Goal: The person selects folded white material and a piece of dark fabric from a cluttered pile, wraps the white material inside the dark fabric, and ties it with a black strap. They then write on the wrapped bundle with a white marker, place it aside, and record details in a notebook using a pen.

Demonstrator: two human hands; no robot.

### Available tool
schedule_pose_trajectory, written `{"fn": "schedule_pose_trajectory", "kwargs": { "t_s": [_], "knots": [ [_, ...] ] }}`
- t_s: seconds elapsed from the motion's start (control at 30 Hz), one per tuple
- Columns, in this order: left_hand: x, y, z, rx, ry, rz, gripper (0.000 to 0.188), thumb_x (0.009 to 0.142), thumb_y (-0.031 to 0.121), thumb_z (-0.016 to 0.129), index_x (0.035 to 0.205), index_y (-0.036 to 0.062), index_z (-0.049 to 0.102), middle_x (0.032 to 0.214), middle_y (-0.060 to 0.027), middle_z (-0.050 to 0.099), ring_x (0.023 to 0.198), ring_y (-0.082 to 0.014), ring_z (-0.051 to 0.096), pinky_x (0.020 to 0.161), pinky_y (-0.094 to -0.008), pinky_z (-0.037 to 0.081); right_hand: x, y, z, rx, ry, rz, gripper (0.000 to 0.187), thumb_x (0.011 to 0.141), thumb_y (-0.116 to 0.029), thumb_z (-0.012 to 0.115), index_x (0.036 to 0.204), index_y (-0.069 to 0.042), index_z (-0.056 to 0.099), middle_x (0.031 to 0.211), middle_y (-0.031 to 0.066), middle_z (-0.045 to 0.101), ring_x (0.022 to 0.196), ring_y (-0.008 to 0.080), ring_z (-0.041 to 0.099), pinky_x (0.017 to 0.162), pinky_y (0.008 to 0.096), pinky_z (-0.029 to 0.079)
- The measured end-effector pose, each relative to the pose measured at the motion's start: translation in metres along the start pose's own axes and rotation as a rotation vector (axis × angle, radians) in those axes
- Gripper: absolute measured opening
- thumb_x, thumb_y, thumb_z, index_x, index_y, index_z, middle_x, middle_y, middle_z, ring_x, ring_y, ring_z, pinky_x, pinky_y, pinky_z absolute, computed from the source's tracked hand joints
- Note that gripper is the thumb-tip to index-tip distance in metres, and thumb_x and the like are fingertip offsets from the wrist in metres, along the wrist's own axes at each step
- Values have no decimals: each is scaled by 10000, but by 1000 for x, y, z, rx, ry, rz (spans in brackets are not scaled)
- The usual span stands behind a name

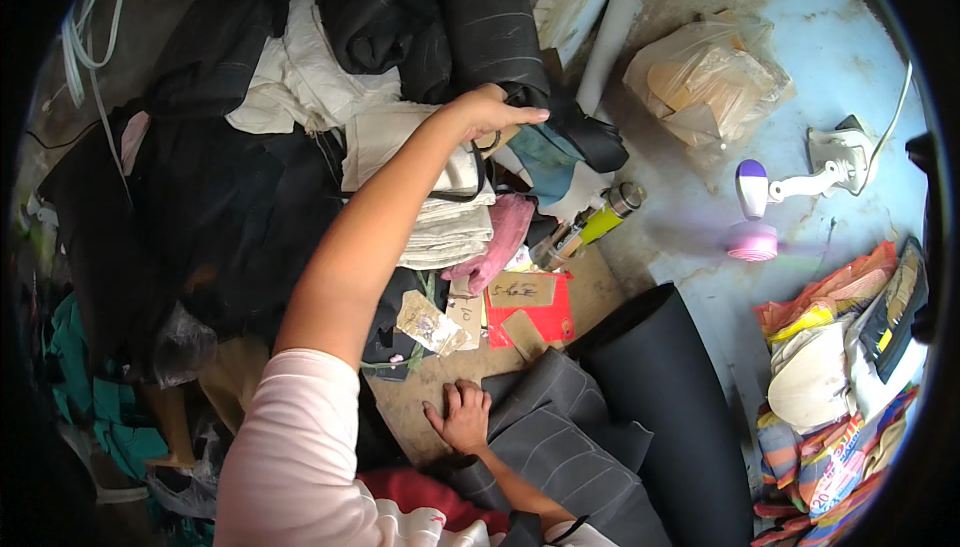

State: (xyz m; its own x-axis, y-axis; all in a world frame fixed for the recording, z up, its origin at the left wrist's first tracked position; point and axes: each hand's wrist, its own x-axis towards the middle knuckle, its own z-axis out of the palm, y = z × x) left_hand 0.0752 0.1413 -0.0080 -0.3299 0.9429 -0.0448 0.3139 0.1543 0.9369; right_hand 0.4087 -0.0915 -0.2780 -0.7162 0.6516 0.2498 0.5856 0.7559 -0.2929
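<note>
My left arm reaches far forward. My left hand (488, 113) is at the end of a dark pinstriped fabric roll (490, 32), thumb stretched out and apart; its other fingers are partly hidden, and no held thing shows. Below that forearm is a stack of folded cream cloth (445, 232), with a pink cloth (505, 237) beside it. My right hand (465, 417) lies palm down on the brown board (405, 412), fingers a little spread and holding nothing. Dark checked fabric (560, 447) lies right beside it. Brown card pieces (432, 322) and a red sheet (555, 324) lie ahead of that hand.
A black roll (660, 397) lies to the right. Beyond are a yellow-green bottle (610, 215), a small fan (752, 241) with blurred blades, a filled plastic bag (700, 87) and colourful bags (840, 427). Dark fabric (230, 207) is heaped at the left.
</note>
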Motion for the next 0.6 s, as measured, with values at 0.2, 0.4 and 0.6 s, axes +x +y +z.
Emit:
{"fn": "schedule_pose_trajectory", "kwargs": {
  "t_s": [0.2,0.4,0.6],
  "knots": [
    [-58,-73,-91,265,1221,155,418,697,416,757,947,92,677,884,-149,690,818,-290,669,729,-382,508,-1,0,1,-13,-12,-5,533,755,-465,664,1100,-75,550,1130,134,504,1102,306,449,925,466,313],
    [-87,-165,-163,338,1352,-328,891,594,555,782,1218,-28,527,977,-144,675,959,-328,635,859,-389,478,1,0,-1,-4,-2,-5,529,756,-459,667,1096,-73,547,1119,135,503,1093,311,450,927,468,312],
    [-108,-177,-228,519,1332,-270,525,678,469,749,894,-7,699,724,-217,659,774,-377,655,727,-434,504,0,0,1,8,-30,13,537,748,-457,676,1100,-72,549,1133,137,501,1113,312,445,935,476,312]
  ]
}}
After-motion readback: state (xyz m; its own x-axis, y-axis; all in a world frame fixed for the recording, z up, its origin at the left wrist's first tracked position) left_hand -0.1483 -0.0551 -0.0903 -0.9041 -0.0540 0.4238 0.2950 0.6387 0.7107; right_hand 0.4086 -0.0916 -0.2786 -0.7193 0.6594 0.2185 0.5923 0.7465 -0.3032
